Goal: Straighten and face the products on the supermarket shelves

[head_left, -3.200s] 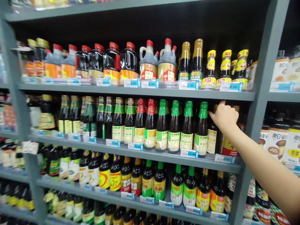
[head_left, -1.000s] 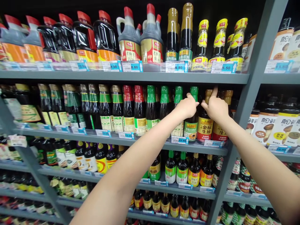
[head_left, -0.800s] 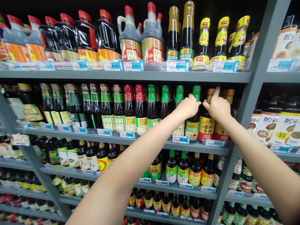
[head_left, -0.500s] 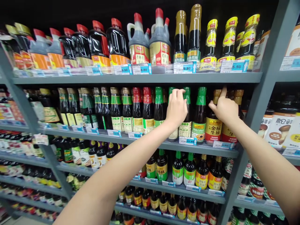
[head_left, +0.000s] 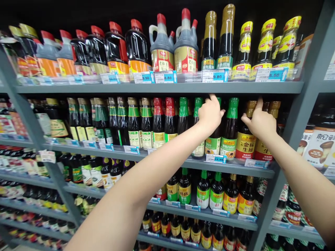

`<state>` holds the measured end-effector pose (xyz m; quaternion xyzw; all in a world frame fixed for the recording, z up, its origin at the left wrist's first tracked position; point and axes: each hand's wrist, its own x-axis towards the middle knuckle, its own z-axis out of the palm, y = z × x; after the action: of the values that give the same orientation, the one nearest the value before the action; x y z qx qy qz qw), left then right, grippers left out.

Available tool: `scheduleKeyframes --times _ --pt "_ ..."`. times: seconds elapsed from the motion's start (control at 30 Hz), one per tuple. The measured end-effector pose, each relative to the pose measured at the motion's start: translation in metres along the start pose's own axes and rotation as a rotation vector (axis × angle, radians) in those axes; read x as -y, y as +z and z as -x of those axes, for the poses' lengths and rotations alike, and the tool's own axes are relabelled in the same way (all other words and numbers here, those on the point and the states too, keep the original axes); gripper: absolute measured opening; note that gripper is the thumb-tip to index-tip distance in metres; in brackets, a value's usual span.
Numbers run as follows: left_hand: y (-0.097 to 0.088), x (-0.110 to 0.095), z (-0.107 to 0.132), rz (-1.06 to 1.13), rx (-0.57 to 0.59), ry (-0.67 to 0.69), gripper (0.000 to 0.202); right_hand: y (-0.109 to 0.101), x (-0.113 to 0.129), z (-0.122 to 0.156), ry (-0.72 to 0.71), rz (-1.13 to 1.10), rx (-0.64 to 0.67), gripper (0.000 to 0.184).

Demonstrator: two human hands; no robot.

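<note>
My left hand (head_left: 210,113) is on the neck of a green-capped sauce bottle (head_left: 212,144) on the second shelf. Its index finger points up by the shelf above and its thumb sticks out right of the neck; the other fingers are hidden. Another green-capped bottle (head_left: 228,146) stands just to the right. In front of the gold-capped soy sauce bottles (head_left: 245,144), my right hand (head_left: 261,120) has its index finger raised and its thumb spread to the left. That hand's remaining fingers are out of sight, and whether it touches a bottle is unclear.
The upper shelf (head_left: 157,88) runs close above both hands. Red-capped jugs (head_left: 186,57) and yellow-capped bottles (head_left: 267,45) stand on it. Price tags (head_left: 216,159) line the shelf edges. A grey upright (head_left: 295,118) rises right of my right hand. Lower shelves hold more bottles (head_left: 202,195).
The bottle at my left hand has turned from its plain back label to its coloured front label. My left wrist has twisted, raising the index finger. My right hand keeps its pose.
</note>
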<state>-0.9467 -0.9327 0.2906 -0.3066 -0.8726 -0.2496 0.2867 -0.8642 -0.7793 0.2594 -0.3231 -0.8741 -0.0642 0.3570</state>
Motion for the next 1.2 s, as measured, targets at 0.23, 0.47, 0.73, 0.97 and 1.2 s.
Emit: scheduleKeyframes --times 0.23,0.47,0.73,0.97,1.2 --pt "-0.004 0.006 -0.002 -0.029 0.125 0.049 0.067 -0.004 0.003 0.004 0.0 -0.015 0.003 0.087" --pt "0.01 0.004 0.002 -0.103 0.013 0.072 0.075 -0.003 0.003 0.004 0.008 0.005 -0.014 0.085" --pt "-0.007 0.061 0.013 0.067 -0.271 0.375 0.036 -0.001 0.001 0.004 0.005 0.001 -0.028 0.085" --pt "0.003 0.065 0.012 0.099 -0.293 0.261 0.043 -0.003 0.001 0.006 0.001 -0.001 -0.034 0.084" --pt "-0.002 0.048 0.006 0.16 -0.001 -0.044 0.061 -0.003 0.001 0.006 0.016 0.001 -0.028 0.084"
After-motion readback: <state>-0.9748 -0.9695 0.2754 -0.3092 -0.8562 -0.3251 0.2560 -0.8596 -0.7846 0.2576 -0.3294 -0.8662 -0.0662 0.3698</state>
